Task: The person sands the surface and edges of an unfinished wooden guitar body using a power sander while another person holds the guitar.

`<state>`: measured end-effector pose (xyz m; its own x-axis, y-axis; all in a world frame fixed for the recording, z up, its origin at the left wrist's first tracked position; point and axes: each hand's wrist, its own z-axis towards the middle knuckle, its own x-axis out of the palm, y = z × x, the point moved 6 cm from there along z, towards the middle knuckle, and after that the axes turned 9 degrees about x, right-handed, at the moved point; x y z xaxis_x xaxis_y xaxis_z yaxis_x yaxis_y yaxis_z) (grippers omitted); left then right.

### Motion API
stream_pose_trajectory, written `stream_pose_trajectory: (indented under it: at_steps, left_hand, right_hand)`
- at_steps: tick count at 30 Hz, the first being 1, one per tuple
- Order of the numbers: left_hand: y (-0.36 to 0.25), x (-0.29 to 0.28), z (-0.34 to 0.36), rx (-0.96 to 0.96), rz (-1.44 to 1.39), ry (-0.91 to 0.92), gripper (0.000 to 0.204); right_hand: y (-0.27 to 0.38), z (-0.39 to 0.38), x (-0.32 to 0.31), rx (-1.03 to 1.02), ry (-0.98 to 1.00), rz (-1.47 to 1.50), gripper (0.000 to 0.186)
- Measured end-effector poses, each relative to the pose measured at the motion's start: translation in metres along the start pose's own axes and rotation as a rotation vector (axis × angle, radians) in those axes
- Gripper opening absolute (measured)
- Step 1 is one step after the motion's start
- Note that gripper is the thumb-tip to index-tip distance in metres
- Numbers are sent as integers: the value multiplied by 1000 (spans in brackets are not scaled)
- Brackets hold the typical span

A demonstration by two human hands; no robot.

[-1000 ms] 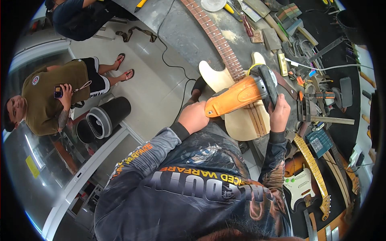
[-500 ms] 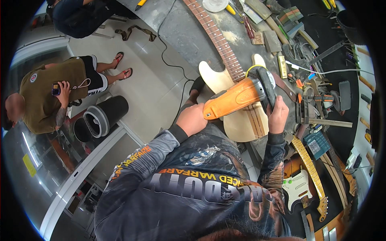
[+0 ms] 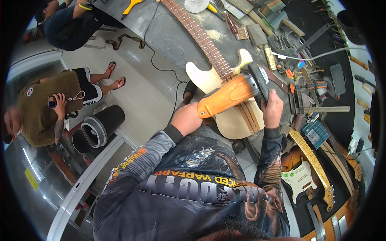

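Note:
An unfinished pale wooden guitar body (image 3: 197, 74) with a dark fretted neck (image 3: 192, 29) lies on the grey workbench (image 3: 165, 38), a brown striped band running down its middle. An orange-and-black power tool (image 3: 225, 95) is over the body; whether it touches the wood I cannot tell. My left hand (image 3: 185, 118) is closed on the rear end of its orange housing. My right hand (image 3: 272, 107) grips its black front part, fingers partly hidden. A thin yellow loop shows behind the tool's head.
Hand tools, blocks (image 3: 255, 33) and a metal bar (image 3: 326, 109) crowd the right side, with a sunburst guitar (image 3: 297, 182) below. A black cable (image 3: 152, 64) hangs at the left. A standing person (image 3: 52, 102) holds a phone beside black bins (image 3: 102, 123); another person (image 3: 66, 28) is at upper left.
The guitar, bench and tool sit further left in the picture. My hands have moved left slightly along with the tool, still gripping it. The person at upper left shows an arm more raised.

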<state>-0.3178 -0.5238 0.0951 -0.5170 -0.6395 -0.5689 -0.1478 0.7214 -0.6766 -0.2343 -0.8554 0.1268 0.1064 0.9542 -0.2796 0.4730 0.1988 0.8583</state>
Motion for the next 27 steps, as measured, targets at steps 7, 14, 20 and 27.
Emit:
stream_pose_trajectory:
  at_steps: [7,14,20,27]
  left_hand:
    - [-13,-4,8,19,12,18,24]
    - [4,-5,7,-12,-11,-56,26]
    - [-2,-27,35,83,-54,-130,29]
    - [-8,-10,14,134,-56,-34,28]
  right_hand:
    - [5,-1,-6,-21,2,43,51]
    - [20,14,9,-295,0,-180,48]
    - [38,68,31,-154,69,-31,62]
    - [8,10,5,-139,-11,-72,56]
